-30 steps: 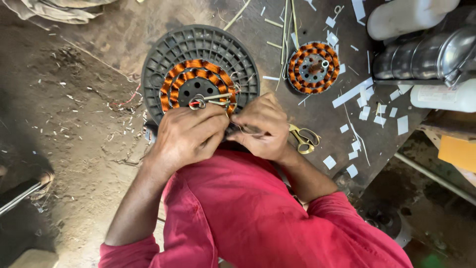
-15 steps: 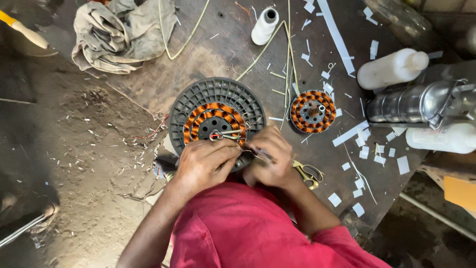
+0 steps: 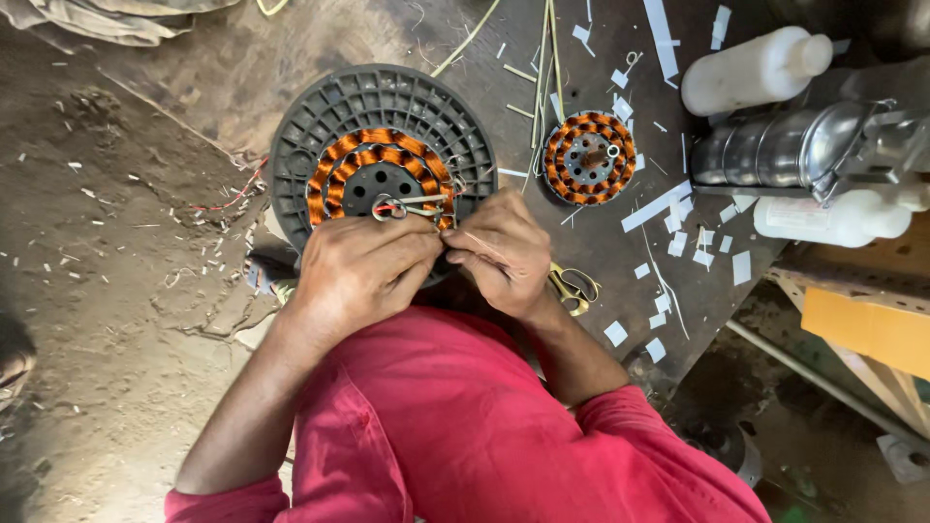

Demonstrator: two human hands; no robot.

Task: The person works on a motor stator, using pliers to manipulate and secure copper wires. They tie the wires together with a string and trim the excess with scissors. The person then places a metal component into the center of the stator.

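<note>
Dirt floor (image 3: 107, 291) at far left, scattered with pale chips and bits of wire; a crumpled grey cloth (image 3: 116, 19) lies at the top edge. Next over, a dark round plastic disc (image 3: 383, 97) sits on the worn work board (image 3: 291, 58), carrying a motor stator with copper-orange windings (image 3: 373, 160) in a ring around a dark hub. The left hand (image 3: 360, 266) rests on the near edge of that stator, fingers curled narrow and pinched on what looks like thin wire leads and a small metal ring at the winding; exact grip hidden under the knuckles. The right hand (image 3: 504, 250) meets it knuckle to knuckle, fingers also closed tight, pinching a thin pale strand (image 3: 484, 242) that runs between the two hands. Both hands sit over the near rim of the disc, above the red-clothed knees (image 3: 455, 416). Just right of the right wrist, yellow-handled scissors (image 3: 573, 288) lie on the board. Farther up, a smaller stator (image 3: 589, 157) with the same copper windings lies apart from the big one, with thin pale sticks (image 3: 542, 77) beside it. White paper strips (image 3: 659, 205) litter the board toward the right. At far right, a white plastic bottle (image 3: 756, 70), a shiny metal canister (image 3: 785, 150) on its side, and a second white bottle (image 3: 833, 215) below it.
</note>
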